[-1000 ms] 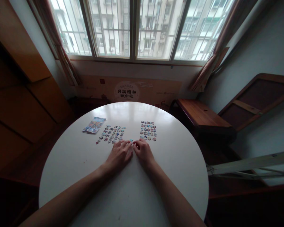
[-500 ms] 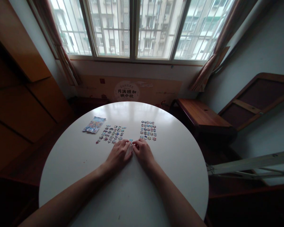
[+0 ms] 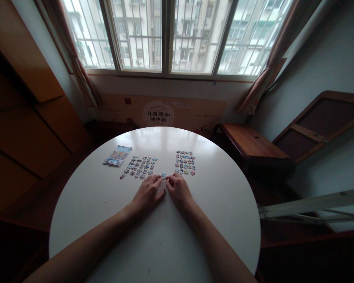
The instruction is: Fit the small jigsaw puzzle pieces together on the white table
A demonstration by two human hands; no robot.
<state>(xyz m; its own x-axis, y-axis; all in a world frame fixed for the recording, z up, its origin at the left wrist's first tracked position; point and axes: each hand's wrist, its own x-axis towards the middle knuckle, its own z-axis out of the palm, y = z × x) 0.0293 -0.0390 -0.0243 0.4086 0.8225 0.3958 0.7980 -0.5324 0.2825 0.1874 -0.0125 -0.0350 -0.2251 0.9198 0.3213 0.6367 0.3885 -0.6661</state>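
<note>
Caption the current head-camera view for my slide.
Left hand and right hand at a bit of light-blue jigsaw on a round white table, rows of puzzle pieces beyond.

A wide window (image 3: 165, 39) with vertical bars spans the top of the frame and admits daylight; a building (image 3: 137, 25) is visible outside. A tied curtain (image 3: 80, 80) hangs at each side. Beneath the window, a printed panel (image 3: 112, 112) bears dark characters. An orange-brown cabinet (image 3: 19, 51) occupies the upper left. At right, a wooden bench (image 3: 250, 139) stands near a pale wall (image 3: 321, 63). The round white table (image 3: 162, 239), at centre, reflects light along its far edge. The lower corners are dark.
</note>
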